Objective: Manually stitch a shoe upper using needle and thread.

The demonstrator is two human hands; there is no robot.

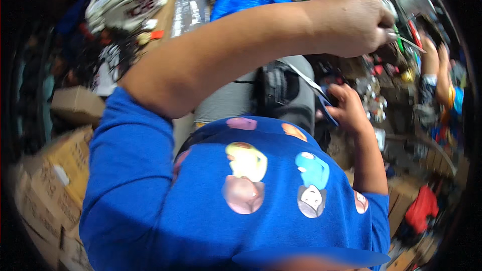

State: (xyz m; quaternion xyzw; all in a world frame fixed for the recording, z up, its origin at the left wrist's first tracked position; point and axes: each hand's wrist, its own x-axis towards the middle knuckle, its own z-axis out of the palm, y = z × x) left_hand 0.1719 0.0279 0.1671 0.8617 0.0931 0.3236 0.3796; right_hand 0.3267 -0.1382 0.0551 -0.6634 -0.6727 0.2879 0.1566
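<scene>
Left hand (354, 22): forearm crosses in front of the body to the right; fingers curled closed. A thin pale strip (412, 44) juts past the fingertips; cannot tell whether they pinch it.

Right hand (347, 108): fingers gripping the blue handle of the scissors (317, 89), which sit over the right edge of the lap, clad in grey trousers (223, 101). Blades point up-left, toward the left forearm in this view; depth unclear.

Handling note (judgement): turn the tips away from the forearm, seat thumb and fingers firmly in the handle, keep the wrists uncrossed.
</scene>
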